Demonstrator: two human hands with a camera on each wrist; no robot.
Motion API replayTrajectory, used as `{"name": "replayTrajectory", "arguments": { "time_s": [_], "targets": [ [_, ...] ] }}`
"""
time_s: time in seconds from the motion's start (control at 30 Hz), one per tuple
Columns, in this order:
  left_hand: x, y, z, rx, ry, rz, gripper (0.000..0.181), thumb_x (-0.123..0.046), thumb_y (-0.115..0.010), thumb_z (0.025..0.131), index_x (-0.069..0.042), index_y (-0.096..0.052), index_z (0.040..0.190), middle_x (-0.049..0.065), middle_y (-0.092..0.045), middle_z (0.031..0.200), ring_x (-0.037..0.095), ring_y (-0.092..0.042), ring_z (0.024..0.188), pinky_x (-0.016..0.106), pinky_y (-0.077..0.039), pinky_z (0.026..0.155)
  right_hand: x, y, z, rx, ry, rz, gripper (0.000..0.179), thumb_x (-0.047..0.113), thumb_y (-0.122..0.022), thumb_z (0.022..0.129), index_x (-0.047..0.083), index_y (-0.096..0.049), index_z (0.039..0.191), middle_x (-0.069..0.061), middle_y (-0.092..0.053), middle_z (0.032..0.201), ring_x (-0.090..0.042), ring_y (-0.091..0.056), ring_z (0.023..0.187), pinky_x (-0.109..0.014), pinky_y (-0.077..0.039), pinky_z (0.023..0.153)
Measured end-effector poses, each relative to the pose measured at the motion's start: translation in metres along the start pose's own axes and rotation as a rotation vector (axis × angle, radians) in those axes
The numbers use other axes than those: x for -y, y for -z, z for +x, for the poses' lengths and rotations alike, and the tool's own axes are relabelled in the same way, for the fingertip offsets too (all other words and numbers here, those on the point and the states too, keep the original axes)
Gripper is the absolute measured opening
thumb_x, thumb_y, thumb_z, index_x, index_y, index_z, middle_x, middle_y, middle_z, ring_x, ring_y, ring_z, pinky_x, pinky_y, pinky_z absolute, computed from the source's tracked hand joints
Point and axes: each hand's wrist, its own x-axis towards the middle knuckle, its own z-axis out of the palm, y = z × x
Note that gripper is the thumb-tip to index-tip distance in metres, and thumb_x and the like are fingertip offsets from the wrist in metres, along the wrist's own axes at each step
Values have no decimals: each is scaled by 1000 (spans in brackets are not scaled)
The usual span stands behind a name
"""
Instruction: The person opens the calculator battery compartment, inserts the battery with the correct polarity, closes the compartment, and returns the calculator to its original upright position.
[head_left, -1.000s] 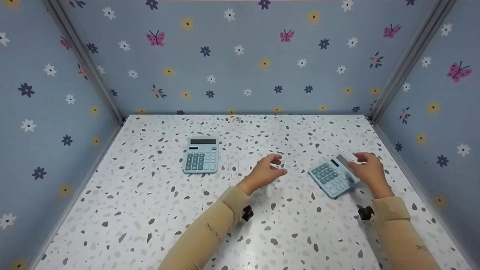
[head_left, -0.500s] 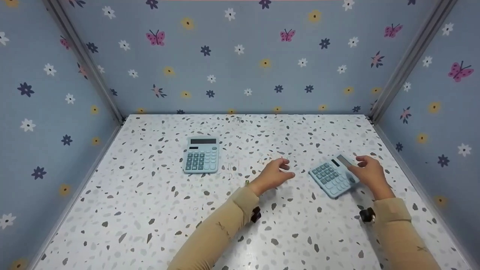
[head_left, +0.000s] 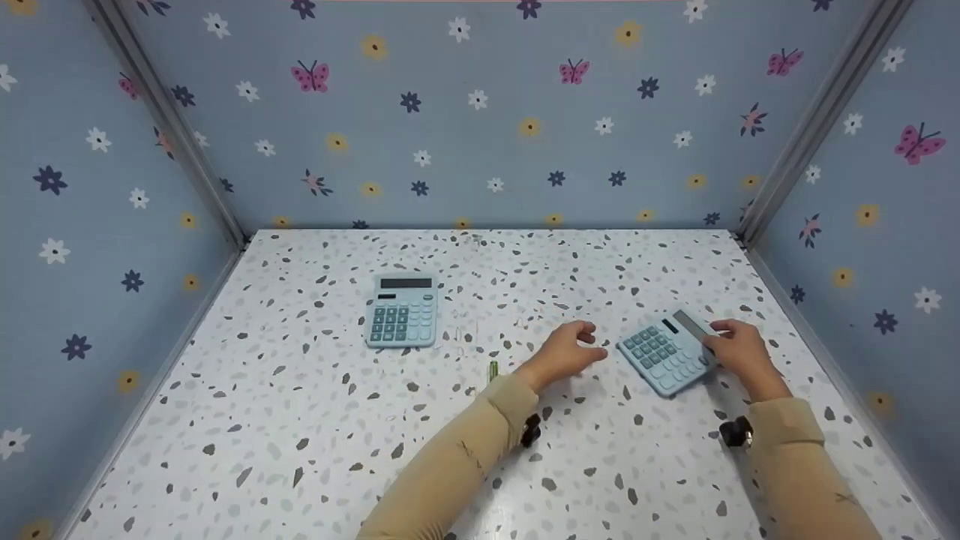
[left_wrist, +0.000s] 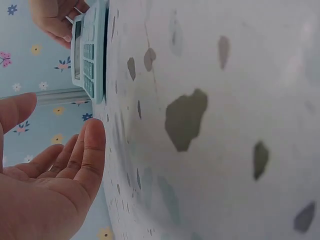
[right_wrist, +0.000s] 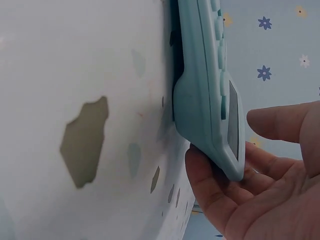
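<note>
A light-blue calculator (head_left: 667,352) lies turned at an angle on the right of the table. My right hand (head_left: 742,356) is at its upper right corner. In the right wrist view, the fingers (right_wrist: 205,182) curl beneath the display end, with the thumb just over the screen side. My left hand (head_left: 562,352) hovers left of this calculator, holding nothing; its thumb and fingers are spread apart, as the left wrist view shows. A second light-blue calculator (head_left: 402,311) lies straight, further left, away from both hands.
A small green cylinder (head_left: 493,369) lies beside the left sleeve, partly hidden by it. The speckled white table (head_left: 262,390) is bounded by blue flowered panels (head_left: 480,142) at the back and sides, with grey metal posts (head_left: 817,120) in the corners.
My left hand has moved right, toward the angled calculator, uncovering the green cylinder. The right hand has come down slightly and closed in on the calculator's corner. Both calculators have stayed put.
</note>
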Motion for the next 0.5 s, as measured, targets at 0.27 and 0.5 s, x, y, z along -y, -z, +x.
{"name": "replayTrajectory", "arguments": {
  "time_s": [0.27, 0.5],
  "targets": [
    [-2, -8, 6, 1, 12, -20, 58, -23, -73, 102, 1, -56, 152, 17, -67, 144, 27, -68, 124, 35, -61, 100, -7, -1, 4, 3, -22, 43, 54, 13, -48, 109, -15, -45, 155, -35, -55, 146, -30, -61, 116, -22, -53, 76],
    [-6, -19, 15, 22, 22, -20, 54, -15, -68, 104, 2, -55, 154, 18, -66, 146, 25, -72, 116, 33, -62, 98, -7, -2, 6, 4, -38, 53, 52, 12, -48, 108, -15, -47, 153, -34, -57, 145, -28, -62, 112, -22, -52, 74]
  ]
}}
